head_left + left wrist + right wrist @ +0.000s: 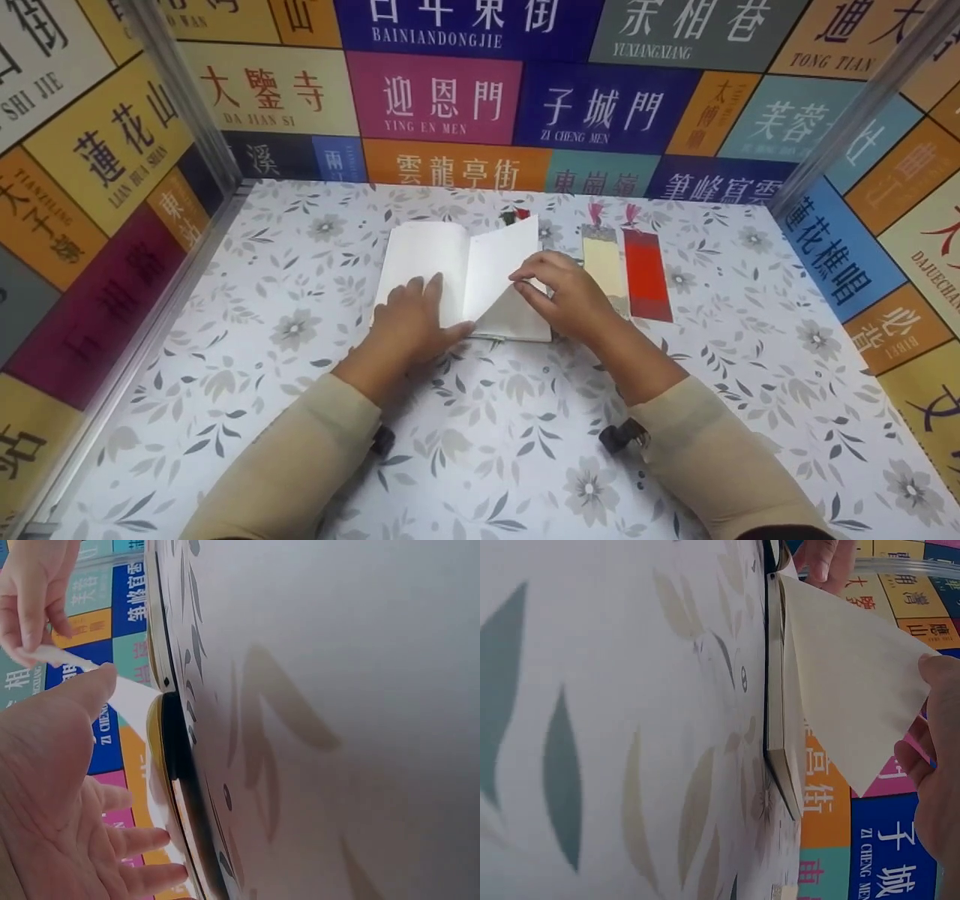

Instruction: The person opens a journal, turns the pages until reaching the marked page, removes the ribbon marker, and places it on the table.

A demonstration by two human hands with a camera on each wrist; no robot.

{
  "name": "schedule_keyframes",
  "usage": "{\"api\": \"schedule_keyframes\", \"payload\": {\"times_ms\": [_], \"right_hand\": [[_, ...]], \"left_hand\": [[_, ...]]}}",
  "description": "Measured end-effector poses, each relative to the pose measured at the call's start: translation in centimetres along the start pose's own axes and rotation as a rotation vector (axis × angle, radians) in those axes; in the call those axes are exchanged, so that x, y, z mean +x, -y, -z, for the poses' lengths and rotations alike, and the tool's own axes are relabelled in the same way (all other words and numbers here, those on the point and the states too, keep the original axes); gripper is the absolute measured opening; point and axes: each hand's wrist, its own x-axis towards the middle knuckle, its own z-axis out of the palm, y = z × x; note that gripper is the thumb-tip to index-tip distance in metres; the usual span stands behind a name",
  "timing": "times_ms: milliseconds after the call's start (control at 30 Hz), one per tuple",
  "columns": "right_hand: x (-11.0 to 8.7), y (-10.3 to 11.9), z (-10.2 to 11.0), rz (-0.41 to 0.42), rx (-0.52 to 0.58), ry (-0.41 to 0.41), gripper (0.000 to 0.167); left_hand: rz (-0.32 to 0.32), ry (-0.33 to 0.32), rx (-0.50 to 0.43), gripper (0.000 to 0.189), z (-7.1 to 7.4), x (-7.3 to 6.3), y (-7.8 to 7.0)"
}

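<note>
A notebook [427, 251] with blank white pages lies open on the table. My left hand [409, 319] rests on its left page with the fingers spread, the thumb reaching toward the bottom of the fold. By its edge, my right hand [574, 296] pinches a single page [491, 262] between thumb and fingers, lifted at a slant above the right side. In the right wrist view that raised page [855, 675] stands away from the page block [776, 720]. Both hands [45, 757] appear in the left wrist view, the left one palm toward the camera.
Right of the notebook lie a cream bookmark [600, 262] and a red bookmark [646, 274], each with a pink tassel. A small red and green item [517, 216] shows behind the notebook's top edge. Panels with printed characters [442, 97] surround the floral table [300, 420].
</note>
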Motion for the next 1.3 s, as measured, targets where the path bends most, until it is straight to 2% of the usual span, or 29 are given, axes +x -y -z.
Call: {"api": "schedule_keyframes", "payload": {"times_ms": [267,500,733,900,1100,1200,1300], "right_hand": [[1.4,1.5,-0.5,0.062,0.002,-0.032,0.019],[2.1,2.2,-1.1,0.107,0.009,-0.057,0.018],[2.4,2.4,-1.1,0.128,0.021,-0.074,0.020],[2.0,1.9,-0.8,0.096,0.042,-0.073,0.026],[1.2,0.8,-0.7,0.045,0.042,-0.049,0.026],[0.6,0.1,-0.5,-0.016,0.032,0.007,0.027],[0.4,-0.7,-0.1,-0.095,0.023,0.111,0.030]], "left_hand": [[-0.005,-0.090,0.017,0.121,0.0,-0.4,-0.9],[0.019,-0.107,0.015,0.120,-0.3,-0.2,-1.7],[0.040,-0.125,0.024,0.111,-0.3,0.2,-1.6],[0.028,-0.162,-0.009,0.114,-0.1,0.4,-1.2],[0.006,-0.257,-0.076,0.117,0.2,0.5,-0.6],[-0.029,-0.313,-0.036,0.119,0.3,0.5,-0.3],[-0.079,-0.365,0.045,0.118,0.5,0.6,-0.1]]}}
